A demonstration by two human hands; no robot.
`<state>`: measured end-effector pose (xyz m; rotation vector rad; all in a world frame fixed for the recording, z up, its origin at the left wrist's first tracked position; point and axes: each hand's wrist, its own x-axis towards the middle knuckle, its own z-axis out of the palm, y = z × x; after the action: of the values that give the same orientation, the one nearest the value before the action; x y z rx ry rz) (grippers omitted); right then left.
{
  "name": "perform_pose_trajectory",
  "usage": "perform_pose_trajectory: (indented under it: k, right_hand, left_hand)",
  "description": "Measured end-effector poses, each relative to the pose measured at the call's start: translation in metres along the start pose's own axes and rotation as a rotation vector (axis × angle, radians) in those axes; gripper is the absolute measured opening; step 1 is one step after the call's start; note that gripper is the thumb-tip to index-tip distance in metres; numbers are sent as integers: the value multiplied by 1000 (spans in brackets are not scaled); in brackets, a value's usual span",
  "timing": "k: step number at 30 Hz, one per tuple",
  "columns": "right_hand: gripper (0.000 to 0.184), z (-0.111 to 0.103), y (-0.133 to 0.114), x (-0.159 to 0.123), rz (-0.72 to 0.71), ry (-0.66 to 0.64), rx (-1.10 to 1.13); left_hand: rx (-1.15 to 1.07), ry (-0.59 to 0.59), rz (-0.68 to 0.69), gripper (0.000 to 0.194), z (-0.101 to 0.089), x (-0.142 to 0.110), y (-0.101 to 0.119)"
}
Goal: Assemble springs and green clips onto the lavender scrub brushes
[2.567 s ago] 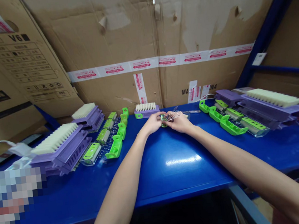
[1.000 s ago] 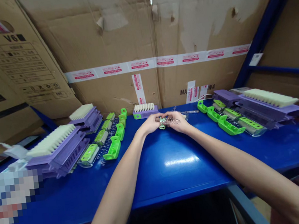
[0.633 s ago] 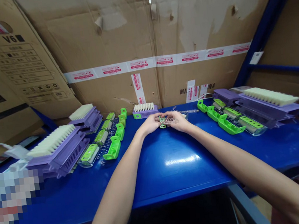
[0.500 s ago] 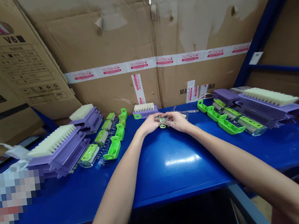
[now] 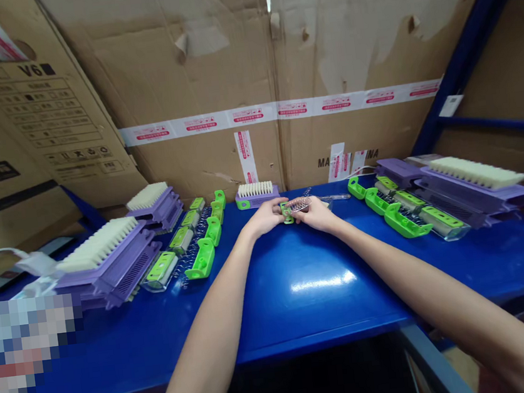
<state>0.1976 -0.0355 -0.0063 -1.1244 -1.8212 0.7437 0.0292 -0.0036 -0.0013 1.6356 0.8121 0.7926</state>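
At the middle of the blue table, my left hand [image 5: 264, 219] is closed on a small green plastic part [image 5: 286, 213], with the fingers hiding some of it. My right hand [image 5: 318, 215] pinches a metal coil spring [image 5: 301, 204], its near end touching or very close to the green part. Just behind my left hand stands a purple brush [image 5: 257, 194] with white bristles. Behind my right hand lies a thin, clear-handled tool [image 5: 335, 197], partly covered by the fingers.
On the left are stacked purple brush pieces [image 5: 104, 265], clear boxes with green tops [image 5: 162, 268], loose springs [image 5: 193, 255] and green clips [image 5: 202, 260]. Similar green clips [image 5: 404, 221] and purple pieces [image 5: 456, 199] line the right. Cardboard [image 5: 200, 65] walls the back.
The spring has swung from slanting down to the right to lying nearly level, tilted slightly up. The green part has turned between the fingers. The view has shifted slightly.
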Motion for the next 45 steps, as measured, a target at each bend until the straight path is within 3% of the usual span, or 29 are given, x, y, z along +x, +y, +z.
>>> perform_pose_trajectory:
  k: [8,14,17,24,26,29,36,45]
  right_hand:
    - [29,1,4,2,53,-13,31]
    - [56,5,3,0,33,-6,81]
    - [66,7,4,0,30,15,103]
    - [68,7,2,-3,36,34,32]
    - [60,7,1,-3,22,29,-7]
    - [44,8,0,-3,2,12,-46]
    - [32,7,5,1,8,52,-4]
    - [21,4,11,2,56,162,62]
  left_hand:
    - [-41,105,-3,65,4,1,0]
    - [145,243,13,28,9,1,2]
    - [239,299,35,19,10,2,0]
    - [489,451,44,35,11,2,1]
    - [534,481,23,36,11,0,3]
    - [533,460,1,33,11,1,3]
    - [339,316,23,26,6,6,-6]
    - [544,295,98,26,6,0,-3]
